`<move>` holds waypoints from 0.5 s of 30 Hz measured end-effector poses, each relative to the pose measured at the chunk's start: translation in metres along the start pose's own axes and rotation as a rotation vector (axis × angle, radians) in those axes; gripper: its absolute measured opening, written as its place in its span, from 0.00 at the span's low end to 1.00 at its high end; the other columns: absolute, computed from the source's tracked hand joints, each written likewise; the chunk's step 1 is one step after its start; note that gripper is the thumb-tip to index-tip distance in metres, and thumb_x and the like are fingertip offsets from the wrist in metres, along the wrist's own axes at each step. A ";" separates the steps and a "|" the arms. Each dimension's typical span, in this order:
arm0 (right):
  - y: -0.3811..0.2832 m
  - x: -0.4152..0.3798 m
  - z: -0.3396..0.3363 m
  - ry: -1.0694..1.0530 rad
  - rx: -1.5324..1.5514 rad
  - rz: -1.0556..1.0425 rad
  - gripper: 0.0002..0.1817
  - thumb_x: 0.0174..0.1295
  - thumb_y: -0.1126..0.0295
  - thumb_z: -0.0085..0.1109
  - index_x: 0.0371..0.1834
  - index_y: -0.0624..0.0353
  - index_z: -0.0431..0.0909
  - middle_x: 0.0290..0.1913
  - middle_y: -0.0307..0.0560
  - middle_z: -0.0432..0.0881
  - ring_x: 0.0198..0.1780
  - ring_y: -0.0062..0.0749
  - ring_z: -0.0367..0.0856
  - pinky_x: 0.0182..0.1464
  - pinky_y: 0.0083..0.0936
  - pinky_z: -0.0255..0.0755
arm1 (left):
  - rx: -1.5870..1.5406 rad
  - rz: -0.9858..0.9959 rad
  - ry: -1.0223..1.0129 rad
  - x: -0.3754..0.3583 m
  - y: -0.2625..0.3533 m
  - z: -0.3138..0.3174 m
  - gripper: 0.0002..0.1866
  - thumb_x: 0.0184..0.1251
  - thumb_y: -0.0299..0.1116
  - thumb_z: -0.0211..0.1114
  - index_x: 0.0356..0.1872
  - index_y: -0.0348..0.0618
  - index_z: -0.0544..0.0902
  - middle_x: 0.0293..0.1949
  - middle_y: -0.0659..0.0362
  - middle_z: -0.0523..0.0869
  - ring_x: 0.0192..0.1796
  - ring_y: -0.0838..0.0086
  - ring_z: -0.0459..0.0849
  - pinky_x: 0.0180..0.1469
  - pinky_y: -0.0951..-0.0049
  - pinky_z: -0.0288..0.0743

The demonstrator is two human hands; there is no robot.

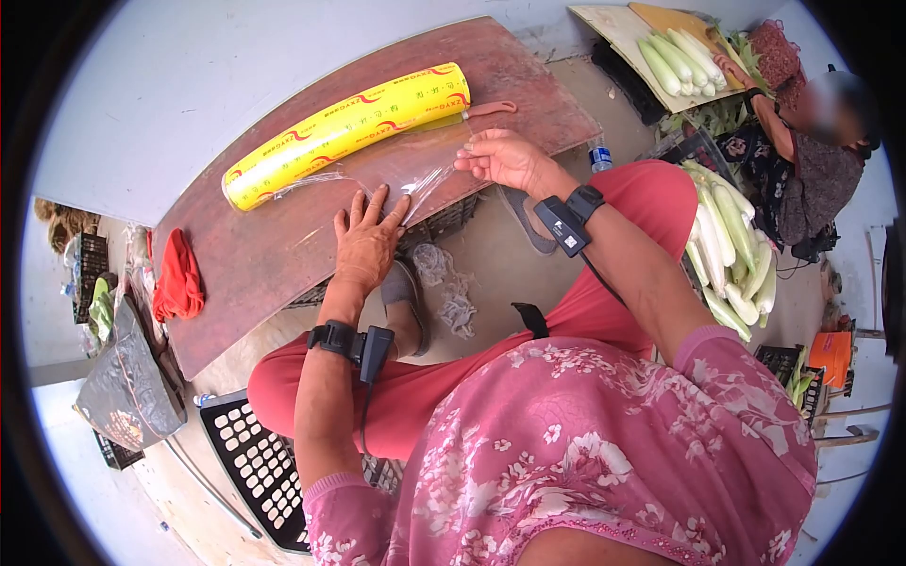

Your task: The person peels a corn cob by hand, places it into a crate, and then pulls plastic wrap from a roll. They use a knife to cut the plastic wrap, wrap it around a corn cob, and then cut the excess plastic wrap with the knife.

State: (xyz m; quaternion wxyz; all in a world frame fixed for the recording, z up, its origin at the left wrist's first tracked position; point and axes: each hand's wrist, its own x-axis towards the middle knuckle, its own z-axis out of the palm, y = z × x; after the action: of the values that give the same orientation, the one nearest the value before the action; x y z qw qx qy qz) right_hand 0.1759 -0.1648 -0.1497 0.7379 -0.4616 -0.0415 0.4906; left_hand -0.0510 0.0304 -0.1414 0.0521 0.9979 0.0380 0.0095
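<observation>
A yellow roll of cling film (349, 132) with red and green print lies slantwise on the red-brown wooden table (274, 259). From it a clear sheet of film (401, 165) stretches toward me, creased near the table's front edge. My left hand (366, 241) rests palm down with fingers spread, the fingertips on the film's loose edge. My right hand (510, 162) is closed in a pinch at the film's right corner, just above the table. Beyond it, a tool with a pinkish looped handle (493, 108) lies by the roll's right end; the rest of it is hard to make out.
A red cloth (177, 274) hangs over the table's left end. Long pale green vegetables (731, 241) are heaped at my right, more (681, 61) on a board beyond. Another person (816, 156) works there. A black crate (260, 462) stands at my left, a bottle (600, 158) by the table.
</observation>
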 end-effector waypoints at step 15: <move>0.004 -0.010 0.005 0.203 -0.246 0.047 0.11 0.61 0.75 0.66 0.41 0.60 0.72 0.31 0.42 0.81 0.29 0.25 0.80 0.28 0.20 0.73 | 0.008 0.004 0.002 0.000 -0.001 0.002 0.25 0.74 0.40 0.54 0.71 0.66 0.68 0.75 0.56 0.62 0.76 0.51 0.56 0.72 0.42 0.48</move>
State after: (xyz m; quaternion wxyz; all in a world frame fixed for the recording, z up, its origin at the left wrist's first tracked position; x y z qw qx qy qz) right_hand 0.1655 -0.1689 -0.1465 0.6647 -0.5965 -0.0155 0.4497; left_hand -0.0508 0.0312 -0.1439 0.0481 0.9981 0.0362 0.0106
